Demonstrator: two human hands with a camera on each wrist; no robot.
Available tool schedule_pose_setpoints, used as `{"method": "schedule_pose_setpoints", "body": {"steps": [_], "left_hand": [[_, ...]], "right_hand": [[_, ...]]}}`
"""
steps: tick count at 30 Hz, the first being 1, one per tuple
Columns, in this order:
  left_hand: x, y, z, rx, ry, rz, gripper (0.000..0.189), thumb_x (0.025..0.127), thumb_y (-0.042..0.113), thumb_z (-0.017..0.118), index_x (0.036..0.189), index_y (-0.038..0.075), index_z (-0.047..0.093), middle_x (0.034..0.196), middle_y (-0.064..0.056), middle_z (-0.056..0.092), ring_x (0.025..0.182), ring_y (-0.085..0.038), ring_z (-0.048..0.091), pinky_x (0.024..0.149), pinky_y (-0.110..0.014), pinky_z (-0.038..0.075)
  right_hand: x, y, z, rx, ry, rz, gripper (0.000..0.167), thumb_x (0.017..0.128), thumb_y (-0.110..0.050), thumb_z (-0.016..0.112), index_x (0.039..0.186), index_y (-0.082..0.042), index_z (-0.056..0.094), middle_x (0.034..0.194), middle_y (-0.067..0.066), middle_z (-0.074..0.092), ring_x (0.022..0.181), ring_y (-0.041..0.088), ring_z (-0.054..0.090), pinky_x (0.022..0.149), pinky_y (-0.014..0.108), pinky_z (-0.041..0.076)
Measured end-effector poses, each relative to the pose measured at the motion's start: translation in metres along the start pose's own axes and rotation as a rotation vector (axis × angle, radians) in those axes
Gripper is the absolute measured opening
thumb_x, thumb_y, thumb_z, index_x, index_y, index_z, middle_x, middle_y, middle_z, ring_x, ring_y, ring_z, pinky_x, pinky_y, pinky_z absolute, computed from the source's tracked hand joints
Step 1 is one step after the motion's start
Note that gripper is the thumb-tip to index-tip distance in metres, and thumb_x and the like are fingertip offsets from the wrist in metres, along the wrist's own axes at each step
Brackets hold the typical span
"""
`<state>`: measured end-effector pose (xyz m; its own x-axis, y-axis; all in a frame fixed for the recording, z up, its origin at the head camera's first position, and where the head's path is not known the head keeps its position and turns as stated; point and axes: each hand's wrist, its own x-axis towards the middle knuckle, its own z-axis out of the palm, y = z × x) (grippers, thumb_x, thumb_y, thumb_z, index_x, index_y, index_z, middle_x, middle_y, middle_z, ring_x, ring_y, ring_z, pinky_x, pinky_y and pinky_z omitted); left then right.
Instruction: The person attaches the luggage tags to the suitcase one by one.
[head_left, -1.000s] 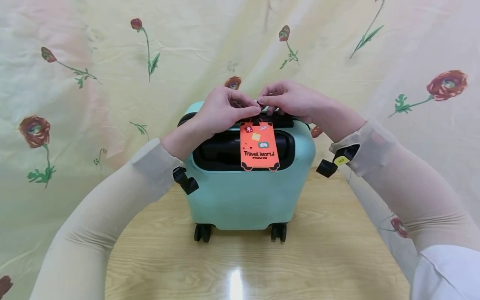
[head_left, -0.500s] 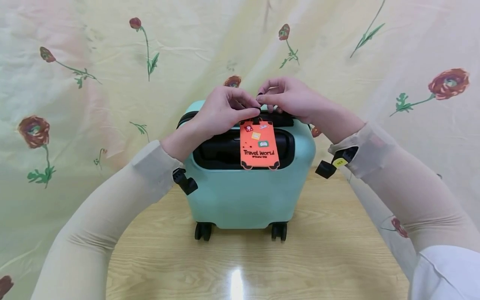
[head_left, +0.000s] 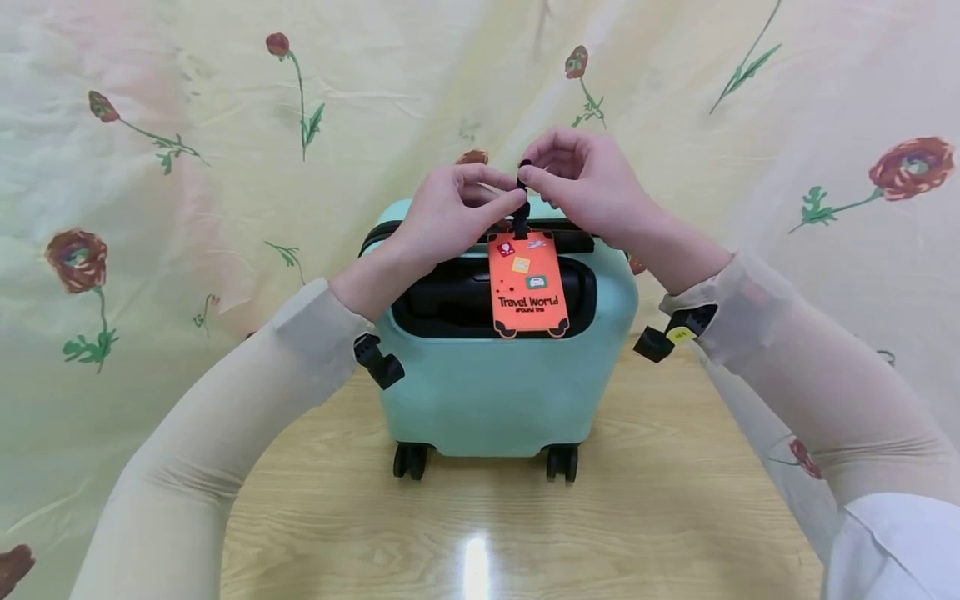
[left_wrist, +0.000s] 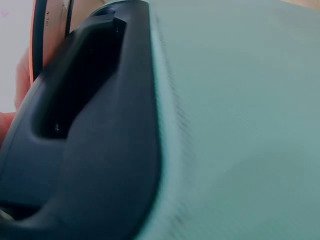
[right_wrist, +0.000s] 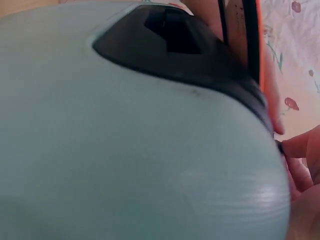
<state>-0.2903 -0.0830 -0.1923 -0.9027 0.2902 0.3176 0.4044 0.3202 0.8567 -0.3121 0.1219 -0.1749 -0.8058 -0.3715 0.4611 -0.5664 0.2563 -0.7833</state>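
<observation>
An orange luggage tag [head_left: 528, 275] printed "Travel World" hangs upright before the black handle recess of a mint-green suitcase [head_left: 491, 392]. Its black strap [head_left: 521, 223] rises from the tag's top, over the suitcase's top edge. My left hand [head_left: 457, 212] pinches the strap between thumb and fingertips. Slightly higher, my right hand [head_left: 592, 179] pinches the strap's upper end. In the left wrist view the tag shows edge-on [left_wrist: 36, 45] beside the black recess. The right wrist view has my right fingers [right_wrist: 305, 165] at the suitcase's far edge, partly out of frame.
The suitcase stands on black wheels [head_left: 411, 460] on a wood-grain surface [head_left: 360, 533]. Behind it hangs a flower-printed cloth [head_left: 375, 83]. Black wrist cameras sit on both sleeves, close to the suitcase's sides.
My right hand has risen with the strap end, and more of the black strap now shows above the tag. My left hand has risen slightly, still pinching. The suitcase stays put.
</observation>
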Motion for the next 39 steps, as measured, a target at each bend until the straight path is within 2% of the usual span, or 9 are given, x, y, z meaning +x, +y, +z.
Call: {"method": "schedule_pose_setpoints", "body": {"steps": [5,8,11,14,17,21,29,35,39], "left_hand": [[0.005,0.002,-0.001,0.042,-0.025,-0.057,0.026,0.100,0.032,0.076,0.117,0.013,0.083,0.108,-0.004,0.081,0.126,-0.010,0.063,0.093,-0.028,0.054],[0.007,0.003,-0.002,0.073,-0.039,-0.078,0.026,0.100,0.034,0.076,0.117,0.015,0.084,0.114,-0.002,0.081,0.147,-0.005,0.045,0.105,-0.028,0.051],[0.007,0.004,-0.004,0.105,-0.050,-0.080,0.026,0.100,0.034,0.075,0.116,0.015,0.084,0.116,0.000,0.080,0.158,-0.004,0.031,0.117,-0.030,0.046],[0.008,0.004,-0.005,0.119,-0.063,-0.059,0.025,0.100,0.034,0.076,0.114,0.015,0.085,0.113,-0.001,0.081,0.154,-0.006,0.037,0.115,-0.029,0.047],[0.007,0.003,-0.004,0.116,-0.079,-0.025,0.024,0.101,0.031,0.075,0.113,0.013,0.084,0.105,-0.004,0.081,0.128,-0.012,0.060,0.098,-0.029,0.053],[0.005,0.001,-0.004,0.134,-0.081,0.017,0.023,0.102,0.031,0.073,0.113,0.013,0.083,0.099,-0.003,0.079,0.095,-0.018,0.065,0.083,-0.028,0.052],[0.006,-0.001,-0.002,0.181,-0.072,0.029,0.023,0.102,0.033,0.074,0.111,0.015,0.084,0.096,-0.003,0.079,0.092,-0.017,0.063,0.080,-0.028,0.049],[0.013,0.000,0.002,0.289,-0.074,0.103,0.022,0.101,0.031,0.075,0.109,0.014,0.085,0.096,-0.004,0.081,0.090,-0.015,0.064,0.079,-0.026,0.050],[0.017,0.001,0.003,0.367,-0.089,0.154,0.022,0.103,0.030,0.071,0.109,0.014,0.084,0.095,-0.004,0.080,0.087,-0.015,0.067,0.081,-0.026,0.052]], "right_hand": [[-0.002,-0.005,-0.002,-0.105,0.029,-0.061,0.007,0.101,-0.012,0.071,0.105,-0.006,0.074,0.089,-0.009,0.072,0.084,0.014,0.067,0.075,0.022,0.050],[-0.005,-0.008,-0.003,-0.178,0.062,-0.105,0.008,0.101,-0.012,0.072,0.105,-0.005,0.075,0.088,-0.011,0.071,0.082,0.017,0.067,0.073,0.020,0.050],[-0.007,-0.010,-0.002,-0.218,0.098,-0.135,0.010,0.101,-0.012,0.073,0.106,-0.004,0.075,0.087,-0.012,0.070,0.076,0.015,0.064,0.069,0.019,0.048],[-0.009,-0.012,0.000,-0.245,0.136,-0.152,0.011,0.101,-0.011,0.072,0.107,-0.002,0.076,0.087,-0.014,0.069,0.072,0.012,0.061,0.068,0.019,0.047],[-0.010,-0.012,0.002,-0.264,0.160,-0.168,0.012,0.100,-0.011,0.072,0.107,-0.002,0.076,0.086,-0.015,0.069,0.070,0.010,0.060,0.068,0.019,0.047],[-0.009,-0.011,-0.001,-0.225,0.128,-0.156,0.010,0.100,-0.012,0.072,0.106,-0.003,0.075,0.087,-0.013,0.071,0.071,0.012,0.063,0.064,0.020,0.046],[-0.008,-0.007,-0.008,-0.153,0.030,-0.038,0.009,0.102,-0.014,0.071,0.105,-0.005,0.074,0.088,-0.010,0.073,0.076,0.010,0.067,0.075,0.019,0.053],[-0.009,-0.007,-0.012,-0.207,0.104,-0.073,0.010,0.102,-0.014,0.072,0.106,-0.006,0.075,0.087,-0.013,0.072,0.077,0.012,0.066,0.069,0.020,0.048],[-0.009,-0.007,-0.018,-0.234,0.108,-0.080,0.011,0.102,-0.016,0.072,0.107,-0.007,0.075,0.088,-0.013,0.072,0.079,0.011,0.066,0.071,0.019,0.048]]}}
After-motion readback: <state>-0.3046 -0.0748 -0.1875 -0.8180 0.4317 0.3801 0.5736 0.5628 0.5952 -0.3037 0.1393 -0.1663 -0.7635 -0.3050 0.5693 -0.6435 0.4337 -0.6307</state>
